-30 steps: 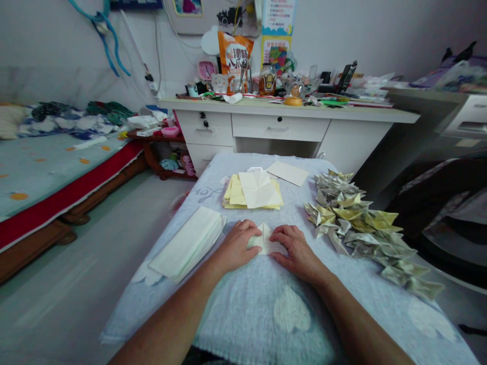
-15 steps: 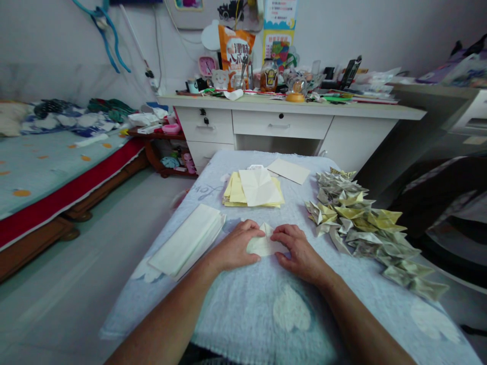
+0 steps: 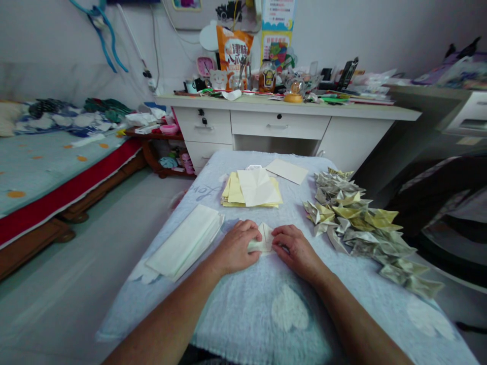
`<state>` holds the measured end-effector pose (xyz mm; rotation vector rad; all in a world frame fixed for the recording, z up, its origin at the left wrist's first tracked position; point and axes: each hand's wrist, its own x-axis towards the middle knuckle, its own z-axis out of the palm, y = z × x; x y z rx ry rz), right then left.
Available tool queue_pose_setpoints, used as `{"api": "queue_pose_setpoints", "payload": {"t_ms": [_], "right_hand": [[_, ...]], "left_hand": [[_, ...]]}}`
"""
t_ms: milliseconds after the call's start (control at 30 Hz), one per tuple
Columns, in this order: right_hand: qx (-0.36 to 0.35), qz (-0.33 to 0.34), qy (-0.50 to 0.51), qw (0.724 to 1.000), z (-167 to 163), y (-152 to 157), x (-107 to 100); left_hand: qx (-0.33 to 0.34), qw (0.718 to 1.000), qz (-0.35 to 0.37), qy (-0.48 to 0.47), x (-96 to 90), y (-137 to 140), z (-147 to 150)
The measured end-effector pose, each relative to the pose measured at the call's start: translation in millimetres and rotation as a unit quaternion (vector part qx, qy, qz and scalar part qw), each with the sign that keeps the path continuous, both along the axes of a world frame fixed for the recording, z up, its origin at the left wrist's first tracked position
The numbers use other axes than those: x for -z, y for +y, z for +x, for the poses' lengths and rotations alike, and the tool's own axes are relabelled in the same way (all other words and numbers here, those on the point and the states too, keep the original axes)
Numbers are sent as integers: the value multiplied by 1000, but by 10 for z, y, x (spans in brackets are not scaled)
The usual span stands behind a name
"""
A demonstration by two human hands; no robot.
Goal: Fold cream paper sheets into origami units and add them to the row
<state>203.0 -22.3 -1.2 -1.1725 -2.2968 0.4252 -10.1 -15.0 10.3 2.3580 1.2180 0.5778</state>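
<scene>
Between my hands a small white sheet of paper (image 3: 265, 237) lies on the cloth-covered table, partly folded, with a pointed top and a crease down its middle. My left hand (image 3: 240, 246) grips its left side, fingers curled and thumb below. At its right edge, my right hand (image 3: 293, 248) pinches the paper between thumb and fingers. My fingertips hide both side edges. Left of my left hand lies a stack of long white folded paper (image 3: 186, 241). Beyond my hands sits a pile of yellowish paper (image 3: 233, 192) with a creased white sheet (image 3: 258, 186) on top.
Rows of folded paper pieces (image 3: 357, 223), grey and yellow, line the table's right side. A flat pale card (image 3: 287, 171) lies near the far edge. Behind stands a white desk (image 3: 279, 124) crowded with jars and a snack bag (image 3: 234, 50). A bed (image 3: 57, 157) is at left.
The paper's lower side parts have been folded inward, so it looks narrower between my hands. My right fingers have curled in tighter. The view has shifted slightly.
</scene>
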Motion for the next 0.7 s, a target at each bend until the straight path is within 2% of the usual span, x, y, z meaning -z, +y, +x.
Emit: {"api": "queue_pose_setpoints", "payload": {"t_ms": [167,467,700], "right_hand": [[0,5,-3,1000,7,5,-3],[9,-36,-1,999,10,-22,-26],[-6,-24,-22,999,-11,-23,5]], "left_hand": [[36,998,41,16,-15,-11,58],[44,998,28,26,2,-9,64],[51,998,24,29,10,-23,71]]}}
